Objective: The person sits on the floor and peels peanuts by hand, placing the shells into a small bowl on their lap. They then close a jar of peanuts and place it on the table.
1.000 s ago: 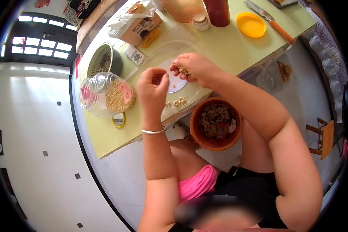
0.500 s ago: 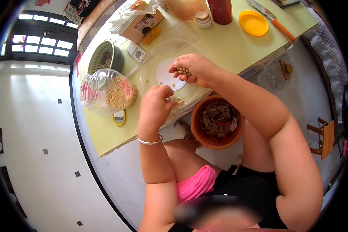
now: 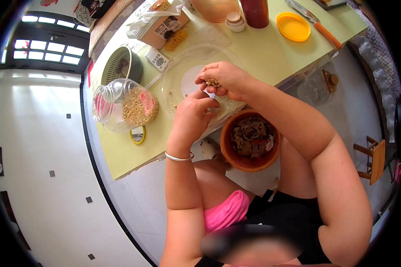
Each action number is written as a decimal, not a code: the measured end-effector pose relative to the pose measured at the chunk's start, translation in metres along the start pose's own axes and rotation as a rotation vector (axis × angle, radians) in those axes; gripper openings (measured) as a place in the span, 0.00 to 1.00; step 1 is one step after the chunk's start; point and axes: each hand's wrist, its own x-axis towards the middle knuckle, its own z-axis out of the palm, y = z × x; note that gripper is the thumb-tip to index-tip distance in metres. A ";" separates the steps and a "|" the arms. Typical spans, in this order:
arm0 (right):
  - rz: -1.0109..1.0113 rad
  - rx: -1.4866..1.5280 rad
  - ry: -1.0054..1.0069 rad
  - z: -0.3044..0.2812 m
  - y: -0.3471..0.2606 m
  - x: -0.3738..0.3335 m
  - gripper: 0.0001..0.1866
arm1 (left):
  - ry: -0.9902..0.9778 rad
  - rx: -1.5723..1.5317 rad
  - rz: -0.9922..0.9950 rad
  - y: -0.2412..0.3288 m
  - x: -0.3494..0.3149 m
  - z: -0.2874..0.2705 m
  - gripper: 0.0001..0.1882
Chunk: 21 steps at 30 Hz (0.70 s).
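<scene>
1. R hand [image 3: 225, 80] fingers cupped round pale beans [image 3: 213, 82] over clear tray [image 3: 173, 89]; any tilt & they'd likely spill.
2. L hand [image 3: 194, 116] fingers pressed together at tray edge; a nudge could tip it off worktop [image 3: 263, 53].
3. Jar [image 3: 124, 107] on its side, might roll.

1. Your right hand [image 3: 225, 80] cups a few pale beans [image 3: 213, 82] above the clear plastic tray [image 3: 173, 84].
2. Your left hand [image 3: 194, 116], fingertips pinched, reaches into that tray.
3. A tipped glass jar [image 3: 124, 106] of beans lies just left.
4. A brown bowl [image 3: 250, 140] of scraps sits below the table edge [image 3: 133, 167].
</scene>
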 end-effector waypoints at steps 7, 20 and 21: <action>-0.001 0.010 -0.009 0.000 0.000 0.002 0.09 | 0.043 -0.026 0.000 -0.004 0.002 0.005 0.09; 0.160 0.099 -0.126 0.004 -0.005 0.001 0.15 | 0.495 -0.729 -0.180 -0.014 -0.005 -0.024 0.13; 0.152 0.109 -0.108 0.004 -0.006 0.001 0.15 | 0.547 -0.541 -0.226 -0.027 -0.008 -0.026 0.14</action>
